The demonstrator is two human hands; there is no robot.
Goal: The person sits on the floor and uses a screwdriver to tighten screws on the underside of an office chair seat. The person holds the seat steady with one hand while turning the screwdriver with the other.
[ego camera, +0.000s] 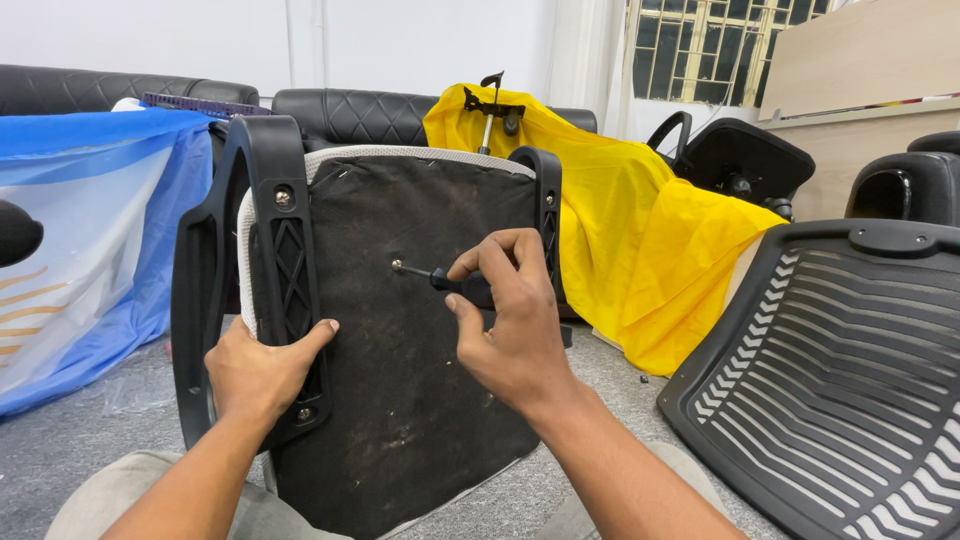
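An office chair seat [400, 400] stands on its edge in front of me, its dusty black fabric underside facing me. Black plastic armrests are bolted on its left [262, 250] and right [548, 215] sides. My left hand [258, 370] grips the lower part of the left armrest. My right hand [505, 320] is closed around a black-handled screwdriver [440, 278]. Its metal tip touches a screw [397, 266] near the middle of the underside. My legs in light trousers show at the bottom edge.
A black ribbed plastic chair back [840, 380] leans at the right. Yellow cloth [640, 230] drapes over a black sofa [370, 115] behind the seat, with a chair mechanism on top. Blue and white cloth [80, 240] covers things at the left. More chair parts [740, 160] stand at the back right.
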